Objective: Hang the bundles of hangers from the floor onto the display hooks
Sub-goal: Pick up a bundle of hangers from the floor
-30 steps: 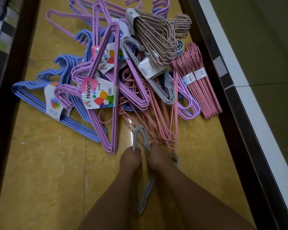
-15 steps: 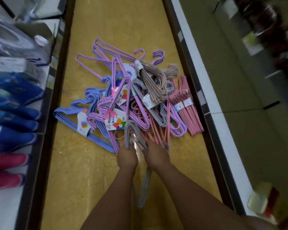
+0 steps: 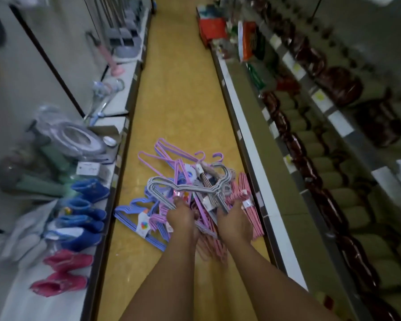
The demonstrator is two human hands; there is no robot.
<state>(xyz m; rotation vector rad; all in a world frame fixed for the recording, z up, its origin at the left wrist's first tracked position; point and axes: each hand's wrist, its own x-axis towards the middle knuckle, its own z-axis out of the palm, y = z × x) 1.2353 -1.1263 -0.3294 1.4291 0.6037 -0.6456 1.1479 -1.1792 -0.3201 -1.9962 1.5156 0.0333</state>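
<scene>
Admittedly, the frame was smeared with motion blur, so the goods on the side shelves (image 3: 252, 144) were hard to make out, and both forearms hid part of the hanger pile (image 3: 162, 218) on the yellow floor (image 3: 178, 93). The grey hanger bundle (image 3: 190, 187) was held up above that pile, spanning between the hands. The left hand (image 3: 180, 214) gripped its left end with curled fingers, and the right hand (image 3: 235, 222) gripped its right end likewise.
</scene>
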